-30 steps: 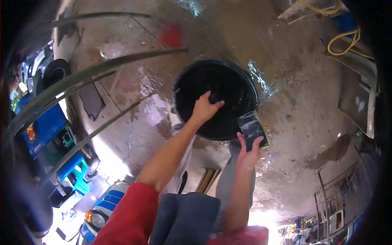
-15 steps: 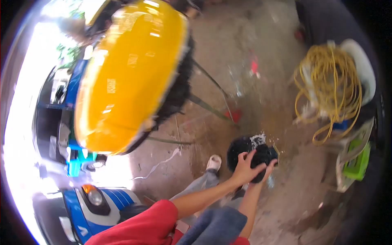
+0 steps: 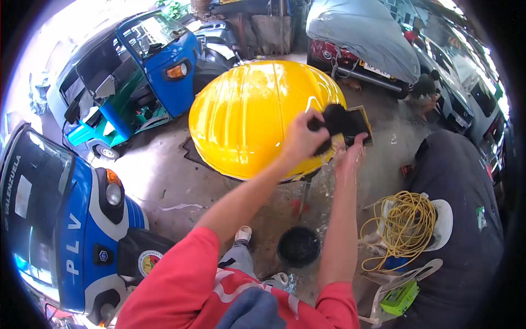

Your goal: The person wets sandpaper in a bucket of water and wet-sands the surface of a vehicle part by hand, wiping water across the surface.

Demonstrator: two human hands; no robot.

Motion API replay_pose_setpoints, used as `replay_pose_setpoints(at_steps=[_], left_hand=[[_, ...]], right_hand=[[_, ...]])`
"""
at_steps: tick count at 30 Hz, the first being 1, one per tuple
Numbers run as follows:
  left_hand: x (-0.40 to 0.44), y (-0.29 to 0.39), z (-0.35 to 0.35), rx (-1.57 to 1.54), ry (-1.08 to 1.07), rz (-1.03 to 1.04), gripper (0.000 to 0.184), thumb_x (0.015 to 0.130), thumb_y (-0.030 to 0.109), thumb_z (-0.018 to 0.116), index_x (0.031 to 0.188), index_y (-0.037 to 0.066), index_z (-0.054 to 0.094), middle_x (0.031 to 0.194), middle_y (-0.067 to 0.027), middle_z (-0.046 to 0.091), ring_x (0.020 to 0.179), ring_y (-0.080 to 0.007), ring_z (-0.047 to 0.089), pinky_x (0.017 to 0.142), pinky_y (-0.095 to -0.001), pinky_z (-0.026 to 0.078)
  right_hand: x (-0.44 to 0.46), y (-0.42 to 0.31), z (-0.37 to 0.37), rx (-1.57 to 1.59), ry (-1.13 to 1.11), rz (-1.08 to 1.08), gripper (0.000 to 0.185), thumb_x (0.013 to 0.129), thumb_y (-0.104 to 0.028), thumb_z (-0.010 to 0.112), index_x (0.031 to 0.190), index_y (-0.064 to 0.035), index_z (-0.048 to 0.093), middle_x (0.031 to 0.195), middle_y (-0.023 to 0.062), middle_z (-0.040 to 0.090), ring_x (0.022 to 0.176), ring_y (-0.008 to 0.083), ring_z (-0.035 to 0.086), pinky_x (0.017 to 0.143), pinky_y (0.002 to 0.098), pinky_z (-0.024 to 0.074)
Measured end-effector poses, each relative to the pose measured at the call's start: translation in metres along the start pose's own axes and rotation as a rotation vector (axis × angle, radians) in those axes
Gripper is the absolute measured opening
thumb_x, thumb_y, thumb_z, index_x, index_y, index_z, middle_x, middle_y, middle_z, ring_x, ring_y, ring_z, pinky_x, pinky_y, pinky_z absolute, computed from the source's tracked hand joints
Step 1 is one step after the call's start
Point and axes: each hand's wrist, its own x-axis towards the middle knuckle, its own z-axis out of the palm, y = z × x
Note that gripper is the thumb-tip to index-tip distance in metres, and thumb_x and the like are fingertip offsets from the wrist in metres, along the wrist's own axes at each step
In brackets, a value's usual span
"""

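Observation:
A large glossy yellow body panel (image 3: 246,120), wet in places, rests on a stand in front of me. Above its right edge, my left hand (image 3: 304,137) is closed on a limp black piece (image 3: 335,119), whose material I cannot make out. My right hand (image 3: 350,156) grips a flat black sheet (image 3: 359,123) with pale yellowish edges, resembling sandpaper, from below. The two black pieces overlap, so where they meet is hidden. Below the panel, a round black bucket (image 3: 298,247) stands on the floor between my arms.
Left are a blue three-wheeler (image 3: 71,219) and another open blue vehicle (image 3: 159,60). A coiled yellow hose (image 3: 405,225) lies on a white chair at right, near a green box (image 3: 400,299). A covered car (image 3: 361,33) stands behind; another person (image 3: 424,90) crouches at far right.
Both hands have risen from over the black bucket to the yellow panel's right edge, carrying the black pieces. My view has tilted up, showing more vehicles.

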Motion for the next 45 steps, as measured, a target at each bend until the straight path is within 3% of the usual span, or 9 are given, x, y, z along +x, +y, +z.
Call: replay_pose_setpoints(at_steps=[3,10,14,21,25,29,33,37,45], left_hand=[[0.055,-0.017,-0.071,0.360,0.086,0.391,0.030,0.073,0.019,0.074,0.100,0.007,0.068,0.103,-0.0191,0.067,0.094,-0.0382,0.066,0.087,-0.0441,0.055],[0.078,-0.099,-0.123,0.659,-0.176,0.498,0.034,0.072,0.032,0.086,0.084,0.012,0.062,0.089,-0.0075,0.066,0.091,-0.0314,0.066,0.076,-0.0431,0.053],[0.160,-0.124,-0.128,0.580,-0.310,0.601,0.025,0.067,0.022,0.081,0.080,0.011,0.062,0.083,-0.0085,0.064,0.083,-0.0330,0.065,0.072,-0.0430,0.053],[0.403,-0.217,-0.139,0.768,-0.264,0.271,0.038,0.073,0.039,0.076,0.102,0.014,0.075,0.106,-0.0151,0.074,0.101,-0.0357,0.069,0.089,-0.0453,0.055],[0.499,-0.278,-0.150,0.797,-0.202,0.217,0.037,0.075,0.039,0.073,0.107,0.021,0.075,0.106,-0.0162,0.074,0.103,-0.0371,0.069,0.089,-0.0470,0.055],[0.545,-0.326,-0.164,0.859,-0.146,0.226,0.045,0.079,0.040,0.068,0.123,0.031,0.071,0.117,-0.0165,0.072,0.111,-0.0359,0.067,0.096,-0.0451,0.053],[0.556,-0.318,-0.163,0.878,-0.331,0.060,0.047,0.081,0.041,0.065,0.127,0.039,0.069,0.124,-0.0166,0.070,0.118,-0.0331,0.065,0.102,-0.0425,0.051],[0.536,-0.297,-0.168,0.825,-0.361,0.150,0.044,0.081,0.043,0.068,0.121,0.024,0.073,0.123,-0.0149,0.070,0.113,-0.0317,0.067,0.098,-0.0412,0.052],[0.349,-0.189,-0.149,0.773,-0.428,0.485,0.037,0.080,0.045,0.074,0.097,0.013,0.075,0.097,-0.0086,0.072,0.093,-0.0305,0.070,0.083,-0.0435,0.055]], right_hand=[[-0.005,0.012,0.037,-0.012,0.071,-0.035,0.068,0.103,-0.053,0.052,0.144,0.0012,0.043,0.136,0.0115,0.057,0.119,0.0231,0.058,0.090,0.0321,0.0544],[0.049,0.087,0.063,-0.440,-0.125,-0.571,0.046,0.108,-0.030,0.046,0.139,0.0029,0.052,0.139,0.0160,0.058,0.124,0.0279,0.057,0.104,0.0378,0.0446],[0.066,0.090,0.075,-0.874,-0.114,-0.565,0.039,0.108,-0.022,0.043,0.135,0.0038,0.056,0.136,0.0176,0.060,0.125,0.0299,0.057,0.107,0.0386,0.0417],[0.036,0.089,0.082,-0.761,0.179,-0.456,0.061,0.107,-0.041,0.049,0.142,0.0084,0.045,0.142,0.0196,0.054,0.130,0.0300,0.051,0.110,0.0374,0.0367],[0.037,0.089,0.082,-0.802,0.365,-0.362,0.059,0.106,-0.047,0.050,0.126,0.0078,0.055,0.124,0.0165,0.061,0.105,0.0223,0.054,0.096,0.0341,0.0422],[0.033,0.089,0.085,-0.769,0.492,-0.300,0.074,0.103,-0.054,0.052,0.140,0.0102,0.045,0.144,0.0197,0.050,0.127,0.0284,0.047,0.109,0.0370,0.0347],[0.028,0.082,0.097,-0.831,0.635,-0.297,0.084,0.101,-0.060,0.051,0.151,0.0068,0.036,0.157,0.0197,0.038,0.142,0.0326,0.038,0.117,0.0367,0.0269],[0.031,0.083,0.085,-0.529,0.453,-0.280,0.083,0.101,-0.054,0.056,0.152,0.0084,0.034,0.160,0.0176,0.036,0.143,0.0277,0.037,0.117,0.0350,0.0278],[0.042,0.092,0.087,-0.449,0.288,-0.519,0.056,0.105,-0.042,0.055,0.129,0.0082,0.056,0.128,0.0131,0.061,0.116,0.0211,0.055,0.103,0.0328,0.0407]])
